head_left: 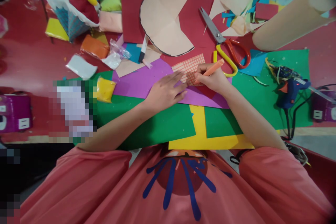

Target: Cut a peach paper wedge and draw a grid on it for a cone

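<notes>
My right hand [214, 78] is closed round an orange marker [214, 67], its tip end down at a small peach piece of paper [193, 64]. Orange lines cross that piece in a grid, and toward its left end only lengthwise lines show. My left hand [168, 91] lies flat with fingers stretched over the piece's lower left edge. Beneath are a purple sheet [136, 80] and a bit of red paper. Just beyond my right hand rest scissors [219, 36] with one red and one yellow handle loop.
A large peach cutout with a black outline [165, 17] lies at the back. Packets of clay, such as a yellow one [105, 90], and blue cone shapes [72, 17] are left. On the right are a glue gun [291, 91], paper scraps [244, 7] and a cardboard tube [288, 21].
</notes>
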Motion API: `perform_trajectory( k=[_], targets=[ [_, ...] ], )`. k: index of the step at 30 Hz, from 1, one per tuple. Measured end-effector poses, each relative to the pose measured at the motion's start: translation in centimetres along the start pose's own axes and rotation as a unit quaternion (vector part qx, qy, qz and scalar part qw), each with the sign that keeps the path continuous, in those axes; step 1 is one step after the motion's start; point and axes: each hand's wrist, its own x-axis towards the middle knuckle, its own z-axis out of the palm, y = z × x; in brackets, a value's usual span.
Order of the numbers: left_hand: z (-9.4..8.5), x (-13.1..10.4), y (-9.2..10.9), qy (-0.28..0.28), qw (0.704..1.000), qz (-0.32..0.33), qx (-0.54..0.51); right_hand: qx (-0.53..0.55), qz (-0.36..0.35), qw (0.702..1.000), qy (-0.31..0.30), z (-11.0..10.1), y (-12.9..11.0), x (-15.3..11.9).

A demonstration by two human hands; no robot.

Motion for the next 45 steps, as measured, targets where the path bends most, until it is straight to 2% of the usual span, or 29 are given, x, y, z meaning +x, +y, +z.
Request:
perform_trajectory(
  k=[6,15,19,28,32,36,40,45],
  targets=[
    [0.0,0.0,0.0,0.003,1.0,0.004,0.013,0.0,-0.002,1.0,-0.019,-0.3,0.0,0.0],
    [-0.1,0.0,0.0,0.019,0.999,0.026,0.038,0.1,0.035,0.994,0.022,-0.8,0.3,0.3],
    [-0.2,0.0,-0.2,0.01,0.999,0.034,0.035,0.139,0.063,0.988,0.027,-1.2,0.0,0.2],
    [0.0,-0.3,0.2,0.02,0.988,0.156,-0.016,0.154,0.035,0.987,0.031,-1.1,-0.2,0.1],
    [0.1,-0.3,0.3,0.002,0.989,0.144,-0.02,0.123,0.033,0.991,0.042,-0.6,-0.2,0.0],
    [0.1,-0.1,0.2,0.02,0.991,0.13,-0.015,0.099,0.015,0.992,0.078,0.0,0.0,-0.1],
    [0.1,0.0,0.2,0.03,0.992,0.12,-0.022,0.074,0.003,0.994,0.086,0.1,0.0,-0.2],
    [0.0,0.0,0.2,-0.005,0.995,0.097,-0.03,0.049,0.0,0.995,0.085,0.1,-0.1,-0.2]
  ],
)
